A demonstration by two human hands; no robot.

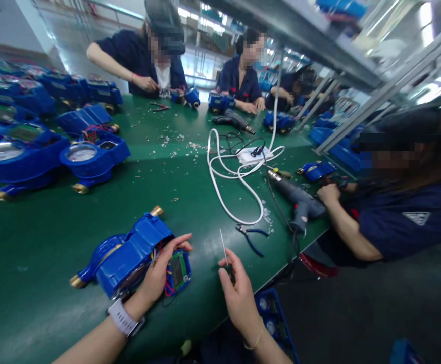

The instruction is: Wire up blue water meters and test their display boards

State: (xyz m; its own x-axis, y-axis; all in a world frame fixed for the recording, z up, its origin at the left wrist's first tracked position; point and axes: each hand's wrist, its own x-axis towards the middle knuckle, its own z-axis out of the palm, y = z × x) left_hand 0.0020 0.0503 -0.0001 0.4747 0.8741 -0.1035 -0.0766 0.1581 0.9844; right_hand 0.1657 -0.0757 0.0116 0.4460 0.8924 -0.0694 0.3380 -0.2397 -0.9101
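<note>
A blue water meter with brass ends lies tilted on the green table in front of me. My left hand reaches across its near side, fingers curled at the tips over the edge of a display module with a green circuit board. Red and other thin wires run beside that module; my left thumb is hidden. To the right, my right hand grips a screwdriver, its thin shaft pointing up and away from the meter. Most of the screwdriver's handle is covered by my fingers.
Several blue meters crowd the table's left side. Pliers, a heat gun and a white power strip with looped cable lie to the right. Co-workers sit across and at right; a metal shelf hangs overhead. White scraps are scattered mid-table.
</note>
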